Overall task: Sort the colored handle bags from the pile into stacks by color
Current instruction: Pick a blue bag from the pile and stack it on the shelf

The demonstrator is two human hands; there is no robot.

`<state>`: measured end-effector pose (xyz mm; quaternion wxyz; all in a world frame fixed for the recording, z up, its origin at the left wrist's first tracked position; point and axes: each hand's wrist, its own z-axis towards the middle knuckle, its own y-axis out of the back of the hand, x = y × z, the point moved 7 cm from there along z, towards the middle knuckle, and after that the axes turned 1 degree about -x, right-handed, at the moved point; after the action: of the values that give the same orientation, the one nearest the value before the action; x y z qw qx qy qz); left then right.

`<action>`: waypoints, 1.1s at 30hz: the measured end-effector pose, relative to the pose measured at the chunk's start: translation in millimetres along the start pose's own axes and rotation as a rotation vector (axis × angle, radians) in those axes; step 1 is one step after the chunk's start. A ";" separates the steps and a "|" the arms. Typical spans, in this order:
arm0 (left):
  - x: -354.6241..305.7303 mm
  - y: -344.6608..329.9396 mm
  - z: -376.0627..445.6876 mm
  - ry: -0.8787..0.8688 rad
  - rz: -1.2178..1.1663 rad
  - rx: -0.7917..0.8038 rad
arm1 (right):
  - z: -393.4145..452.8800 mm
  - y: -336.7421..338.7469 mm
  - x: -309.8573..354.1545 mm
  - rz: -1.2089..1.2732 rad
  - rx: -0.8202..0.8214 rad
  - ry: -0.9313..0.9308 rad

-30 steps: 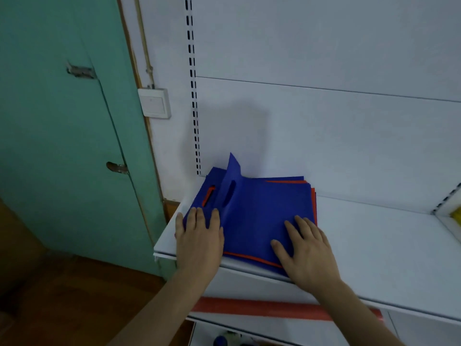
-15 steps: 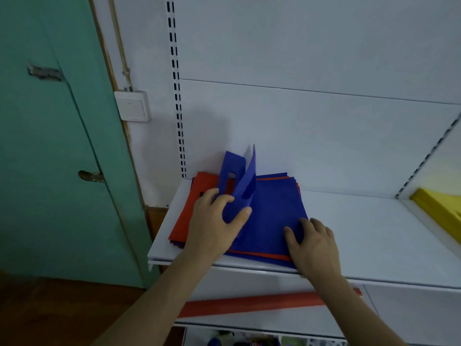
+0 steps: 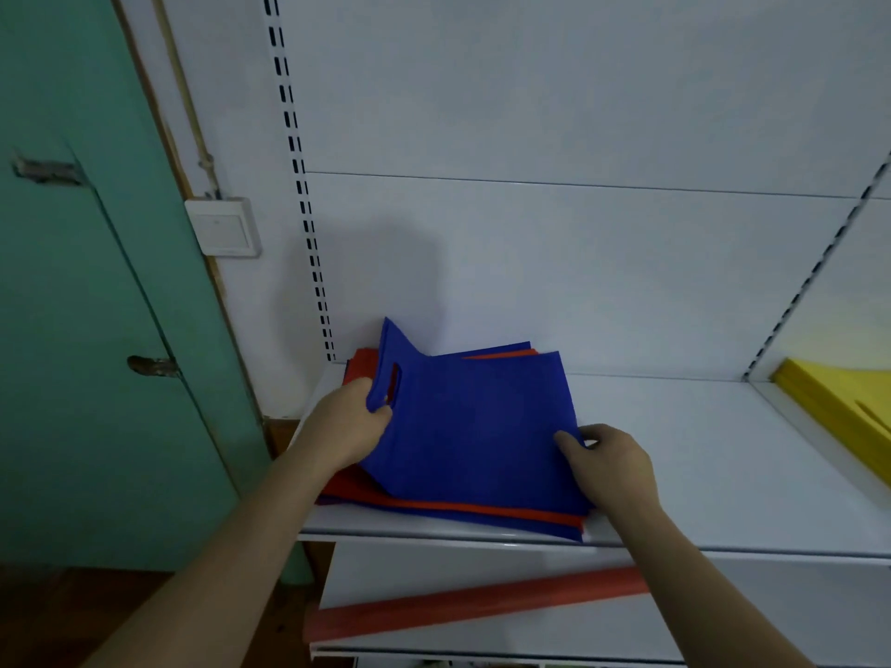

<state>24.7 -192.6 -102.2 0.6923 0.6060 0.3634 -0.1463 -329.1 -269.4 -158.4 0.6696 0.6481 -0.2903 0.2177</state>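
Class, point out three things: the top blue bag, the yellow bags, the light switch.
top blue bag (image 3: 475, 426), head view, middle of its face
yellow bags (image 3: 841, 402), head view, top sheet
light switch (image 3: 222, 227), head view, rocker plate

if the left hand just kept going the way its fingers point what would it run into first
Probably nothing new: the left hand already pinches the blue bag by its handle end. Pushing on up and right, it would likely slide over the red bag toward the shelf's back panel; depth is unclear.

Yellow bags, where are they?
In the head view, the yellow bags lie at the far right of the white shelf, well apart from the blue and red pile.
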 end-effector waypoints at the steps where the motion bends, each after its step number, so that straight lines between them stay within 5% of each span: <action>1: -3.7 -1.9 -1.8 -0.053 0.028 0.016 | 1.2 -0.3 0.0 -0.008 0.011 0.000; 8: -30.9 22.8 -20.2 -0.358 -0.258 -0.117 | 7.8 13.8 0.2 0.266 -0.082 -0.019; 15: -27.5 21.5 -13.5 -0.271 -0.519 -0.098 | -13.5 56.8 36.6 0.652 -0.229 0.196; 33: -22.9 2.6 -10.2 -0.201 -0.510 -0.269 | -37.4 59.9 41.1 0.405 -0.350 0.268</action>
<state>7.2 -187.9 -84.8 0.7397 0.3804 0.4499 -0.3251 -334.9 -231.8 -86.1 0.7463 0.4173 -0.3559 0.3771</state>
